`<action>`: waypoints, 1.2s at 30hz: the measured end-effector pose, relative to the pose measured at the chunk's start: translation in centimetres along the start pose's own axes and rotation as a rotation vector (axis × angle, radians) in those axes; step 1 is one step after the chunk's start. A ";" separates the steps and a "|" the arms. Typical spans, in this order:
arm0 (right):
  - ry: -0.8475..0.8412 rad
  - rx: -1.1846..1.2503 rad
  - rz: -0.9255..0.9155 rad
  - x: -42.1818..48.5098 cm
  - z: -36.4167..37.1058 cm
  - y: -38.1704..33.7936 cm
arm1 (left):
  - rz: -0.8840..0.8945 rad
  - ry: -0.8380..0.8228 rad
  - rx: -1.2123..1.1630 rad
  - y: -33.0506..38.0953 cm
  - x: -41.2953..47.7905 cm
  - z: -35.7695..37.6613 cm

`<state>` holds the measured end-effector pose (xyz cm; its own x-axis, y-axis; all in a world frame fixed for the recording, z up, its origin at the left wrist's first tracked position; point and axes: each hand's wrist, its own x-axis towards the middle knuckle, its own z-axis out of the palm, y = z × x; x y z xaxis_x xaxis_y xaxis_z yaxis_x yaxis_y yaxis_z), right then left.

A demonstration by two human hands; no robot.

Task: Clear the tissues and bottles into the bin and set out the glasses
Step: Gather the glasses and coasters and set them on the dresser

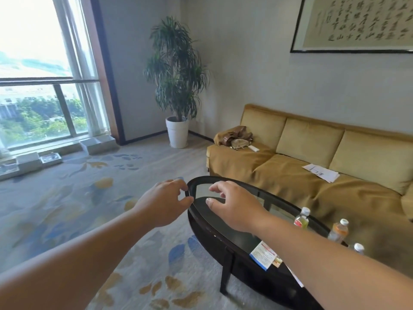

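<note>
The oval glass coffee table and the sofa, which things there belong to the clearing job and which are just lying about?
Belongs to the job:
- three clear plastic bottles with white caps on the dark oval glass table

Just lying about:
- blue and white leaflet on the table
- brown leather bag on the mustard sofa
- white papers on the seat
- potted plant

No tissues, bin or glasses in view.

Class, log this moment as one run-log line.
left hand: empty, open | right hand: empty, open | bottles: on table | bin: unseen
</note>
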<state>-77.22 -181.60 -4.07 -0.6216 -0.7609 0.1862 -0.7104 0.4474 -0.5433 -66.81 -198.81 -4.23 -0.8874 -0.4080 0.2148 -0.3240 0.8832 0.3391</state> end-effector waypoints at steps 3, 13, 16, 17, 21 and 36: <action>0.003 0.004 0.045 2.4 0.3 2.2 | 0.025 -0.043 -0.014 -0.1 3.0 1.4; 0.071 -0.021 0.226 12.1 1.4 7.9 | 0.130 -0.169 -0.073 -3.6 16.9 5.4; 0.117 -0.044 0.302 15.3 0.8 9.2 | 0.171 -0.203 -0.079 -4.9 21.4 6.4; 0.136 -0.040 0.322 16.2 0.7 9.6 | 0.183 -0.206 -0.083 -5.2 22.9 6.8; 0.151 -0.051 0.371 19.1 0.8 11.5 | 0.214 -0.243 -0.109 -6.3 28.1 8.9; 0.128 -0.024 0.503 29.4 0.0 26.6 | 0.278 -0.378 -0.143 -2.3 45.0 20.1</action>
<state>-114.37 -192.07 -12.98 -0.9223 -0.3865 0.0063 -0.3202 0.7548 -0.5725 -112.56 -214.54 -13.77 -0.9994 -0.0251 -0.0235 -0.0329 0.8955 0.4438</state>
